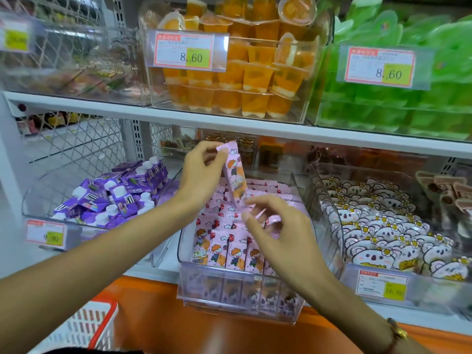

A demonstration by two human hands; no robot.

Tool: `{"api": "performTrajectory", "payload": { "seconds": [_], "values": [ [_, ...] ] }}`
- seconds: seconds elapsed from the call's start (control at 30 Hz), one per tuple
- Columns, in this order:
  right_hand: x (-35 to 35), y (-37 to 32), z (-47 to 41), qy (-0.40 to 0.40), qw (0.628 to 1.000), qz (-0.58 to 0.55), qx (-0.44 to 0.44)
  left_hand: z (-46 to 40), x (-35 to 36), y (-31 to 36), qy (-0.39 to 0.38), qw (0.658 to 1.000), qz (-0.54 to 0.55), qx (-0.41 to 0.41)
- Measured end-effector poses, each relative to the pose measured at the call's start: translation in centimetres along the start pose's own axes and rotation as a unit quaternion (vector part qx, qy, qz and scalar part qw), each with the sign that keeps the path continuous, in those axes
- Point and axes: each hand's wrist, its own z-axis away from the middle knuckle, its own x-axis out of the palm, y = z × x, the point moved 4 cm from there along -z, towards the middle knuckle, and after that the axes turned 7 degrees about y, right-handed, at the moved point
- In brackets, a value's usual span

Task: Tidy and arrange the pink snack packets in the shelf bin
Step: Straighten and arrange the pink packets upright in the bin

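Left hand (201, 172) pinches pink packet (235, 175) by top seal, above bin (237, 290). Right hand (278, 233) loosely curled at packet's lower end, grip unclear. Packet likely light, crinkly, slippery; hold by seals.

pink packet (235, 175): cartoon print, lifted, tilted | other packets (231, 247): upright rows in clear bin (240, 290)

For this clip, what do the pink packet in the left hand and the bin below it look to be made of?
Pink packet: likely thin glossy plastic film, judging by its printed cartoon, sheen and flat sealed top edge, which the left hand pinches. Bin: clear hard plastic, probably acrylic; the packets show through its walls, and the edges catch light. The right hand hovers over the rows.
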Motion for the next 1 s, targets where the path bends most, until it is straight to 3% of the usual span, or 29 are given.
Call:
{"api": "performTrajectory", "payload": {
  "seconds": [0.07,0.2,0.3,0.47,0.6,1.0],
  "values": [
    [0.0,-0.4,-0.4,0.027,0.999,-0.019,0.019,2.6,-1.2,0.7,-0.005,0.999,0.052,-0.006],
    [1.5,-1.0,-0.7,-0.052,0.996,-0.055,0.051,5.7,-2.4,0.9,-0.034,0.996,0.078,-0.025],
    [2.2,-0.7,-0.9,-0.058,0.987,-0.099,0.11,6.2,-2.8,0.5,-0.045,0.996,0.076,-0.026],
    [2.4,0.9,-1.2,-0.028,0.927,-0.254,0.274,6.6,-2.5,-0.5,-0.135,0.99,-0.021,0.016],
    [2.4,1.0,-1.1,-0.014,0.914,-0.295,0.279,7.1,-2.2,-1.5,-0.179,0.983,-0.048,0.013],
    [2.0,1.4,-1.9,0.022,0.918,-0.312,0.244,7.6,-2.1,-0.7,-0.124,0.984,-0.085,0.093]
  ]
}}
